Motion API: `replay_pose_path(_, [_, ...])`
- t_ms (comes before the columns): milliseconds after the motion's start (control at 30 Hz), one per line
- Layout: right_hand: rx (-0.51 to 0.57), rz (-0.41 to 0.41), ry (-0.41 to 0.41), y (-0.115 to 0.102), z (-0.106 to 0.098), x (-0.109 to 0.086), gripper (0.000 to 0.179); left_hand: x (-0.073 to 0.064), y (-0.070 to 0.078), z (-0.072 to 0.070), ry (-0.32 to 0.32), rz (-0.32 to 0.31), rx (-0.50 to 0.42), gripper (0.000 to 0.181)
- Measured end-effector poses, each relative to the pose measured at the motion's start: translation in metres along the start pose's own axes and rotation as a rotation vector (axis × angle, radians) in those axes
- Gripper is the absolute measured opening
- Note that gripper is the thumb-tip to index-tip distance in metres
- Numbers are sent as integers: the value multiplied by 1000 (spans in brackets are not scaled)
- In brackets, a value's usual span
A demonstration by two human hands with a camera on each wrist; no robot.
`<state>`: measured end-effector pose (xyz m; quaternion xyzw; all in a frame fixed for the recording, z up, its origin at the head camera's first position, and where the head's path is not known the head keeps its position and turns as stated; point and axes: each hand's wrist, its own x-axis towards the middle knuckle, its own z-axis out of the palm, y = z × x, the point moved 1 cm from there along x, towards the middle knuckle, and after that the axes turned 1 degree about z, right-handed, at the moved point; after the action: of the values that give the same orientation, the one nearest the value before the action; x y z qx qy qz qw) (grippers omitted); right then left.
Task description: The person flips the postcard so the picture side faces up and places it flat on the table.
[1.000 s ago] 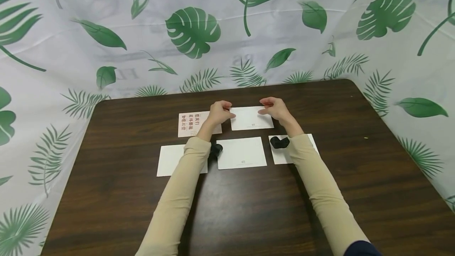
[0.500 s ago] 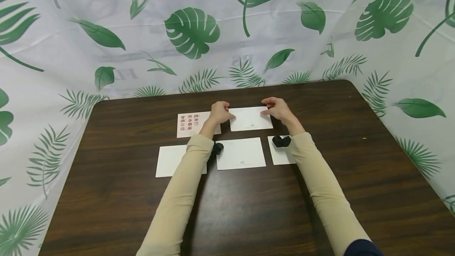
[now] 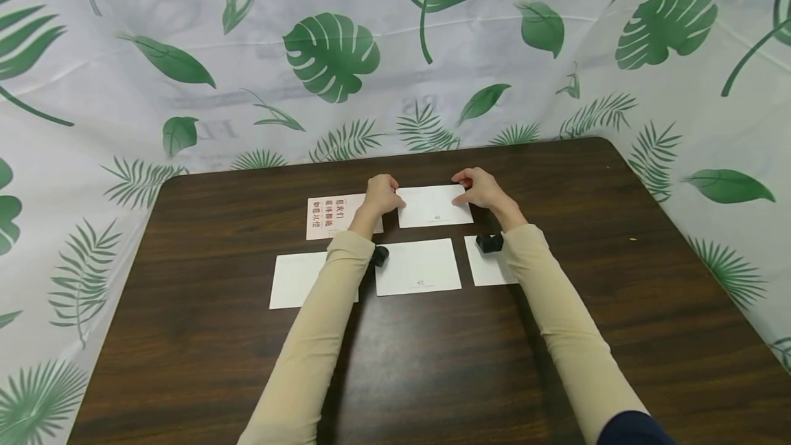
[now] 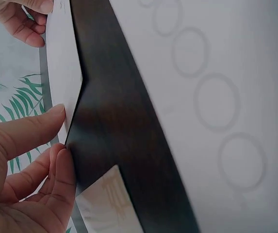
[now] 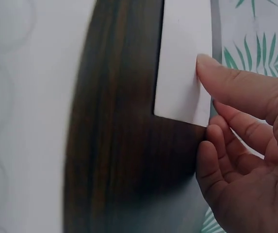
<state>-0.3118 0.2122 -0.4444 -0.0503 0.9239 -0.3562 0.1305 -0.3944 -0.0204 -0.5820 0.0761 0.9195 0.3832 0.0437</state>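
In the head view, a white card (image 3: pixel 435 207) with small print near its lower edge lies at the table's back. My left hand (image 3: pixel 381 196) pinches its left edge, thumb (image 4: pixel 54 119) on the top face and fingers curled at the edge. At the opposite edge, my right hand (image 3: pixel 482 191) pinches the card, its thumb (image 5: pixel 221 77) over the upper face. The fingers' undersides are partly hidden. A pink card (image 3: pixel 327 217) with red characters lies left of the left hand, partly covered by it.
Nearer the body lie three more white cards: a left one (image 3: pixel 294 280) and a right one (image 3: pixel 488 268), each partly covered by a sleeve, and a middle one (image 3: pixel 418 268). They rest on a dark wooden table (image 3: pixel 395 369). A leaf-patterned cloth (image 3: pixel 395 74) hangs behind.
The head view has shifted very slightly and the right wrist has turned a little. Both hands stay at the same card, which keeps nearly the same place.
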Motion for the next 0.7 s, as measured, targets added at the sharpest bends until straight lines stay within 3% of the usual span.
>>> replay_pose_path(100, [-32,-11,-8,-2,-1,0,44,5,-6,5,16,14,24,43])
replay_pose_path(233, [-61,-21,-31,-4,-3,2,43,-20,25,-20,-49,-24,33,45])
replay_pose_path(333, [-81,-25,-50,-5,-4,3,42,-56,69,-55,-119,-79,21,44])
replay_pose_path(367, [-89,-27,-56,-5,-5,4,41,-60,74,-58,-129,-80,9,44])
replay_pose_path(467, [-117,-27,-75,-6,-6,4,40,-88,107,-79,-158,-120,14,41])
replay_pose_path(567, [-141,-26,-91,-8,-7,2,40,-98,116,-83,-148,-104,30,41])
replay_pose_path(700, [-158,-30,-99,-10,-8,2,42,-99,117,-83,-147,-94,52,45])
